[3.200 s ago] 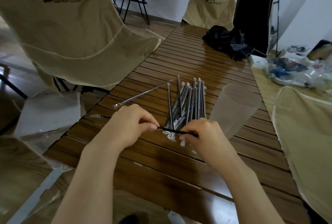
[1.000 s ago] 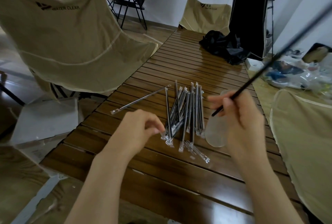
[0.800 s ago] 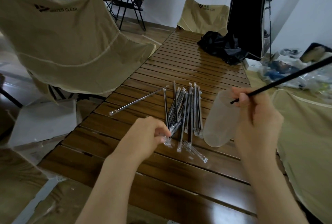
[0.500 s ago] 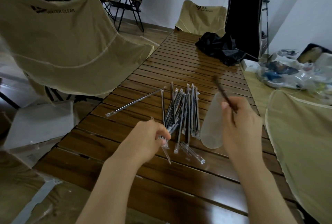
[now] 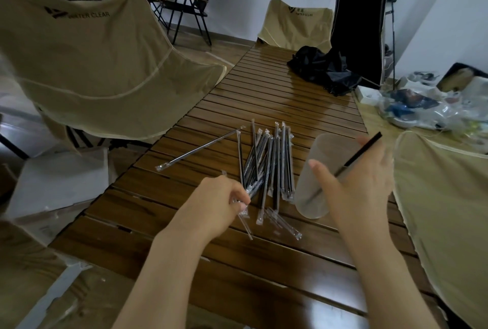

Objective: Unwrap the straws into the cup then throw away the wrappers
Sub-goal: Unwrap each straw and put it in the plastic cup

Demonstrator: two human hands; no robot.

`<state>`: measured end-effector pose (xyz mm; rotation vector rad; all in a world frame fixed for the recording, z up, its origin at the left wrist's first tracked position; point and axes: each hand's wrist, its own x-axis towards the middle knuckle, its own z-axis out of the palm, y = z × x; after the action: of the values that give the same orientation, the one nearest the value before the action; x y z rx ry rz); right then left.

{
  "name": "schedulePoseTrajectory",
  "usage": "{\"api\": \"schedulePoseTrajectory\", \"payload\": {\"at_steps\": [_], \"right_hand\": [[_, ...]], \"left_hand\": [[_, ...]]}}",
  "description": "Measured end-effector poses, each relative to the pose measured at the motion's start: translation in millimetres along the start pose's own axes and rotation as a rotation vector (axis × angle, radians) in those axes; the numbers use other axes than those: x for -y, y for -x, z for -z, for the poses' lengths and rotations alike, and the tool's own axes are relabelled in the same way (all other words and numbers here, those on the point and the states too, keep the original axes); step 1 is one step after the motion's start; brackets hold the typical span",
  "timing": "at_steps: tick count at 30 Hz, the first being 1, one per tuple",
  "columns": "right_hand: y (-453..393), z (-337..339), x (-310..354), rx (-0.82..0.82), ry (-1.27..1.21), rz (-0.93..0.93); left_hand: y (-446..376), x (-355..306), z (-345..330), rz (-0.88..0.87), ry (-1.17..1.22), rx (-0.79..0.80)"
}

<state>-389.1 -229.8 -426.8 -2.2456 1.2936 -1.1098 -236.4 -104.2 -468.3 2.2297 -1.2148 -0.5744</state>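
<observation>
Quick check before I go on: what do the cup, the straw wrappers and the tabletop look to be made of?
Cup: frosted translucent plastic, probably; the black straw shows dimly through its wall. Wrappers on the straw pile: thin clear glossy film with crimped ends, likely plastic. Table: narrow brown slats with grain and a sheen, apparently varnished wood or bamboo.

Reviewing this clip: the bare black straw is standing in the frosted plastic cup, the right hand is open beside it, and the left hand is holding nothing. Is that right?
Not quite. In the head view the left hand pinches an empty clear plastic wrapper over the pile of wrapped straws. The rest holds: the bare black straw stands in the frosted plastic cup and the right hand is open beside it.
</observation>
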Motion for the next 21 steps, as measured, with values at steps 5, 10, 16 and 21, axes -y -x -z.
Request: {"api": "schedulePoseTrajectory", "payload": {"at_steps": [5,10,16,21], "right_hand": [[1,-5,-11,0.114,0.134,-0.033],[-5,4,-15,0.085,0.087,-0.079],[-5,6,-18,0.061,0.123,-0.022],[-11,15,-20,0.069,0.144,-0.016]], "left_hand": [[-1,1,-2,0.01,-0.017,-0.023],[-6,0,-9,0.059,0.001,-0.048],[-19,-16,-42,0.101,-0.056,-0.16],[-31,-14,-61,0.111,-0.121,-0.28]]}}
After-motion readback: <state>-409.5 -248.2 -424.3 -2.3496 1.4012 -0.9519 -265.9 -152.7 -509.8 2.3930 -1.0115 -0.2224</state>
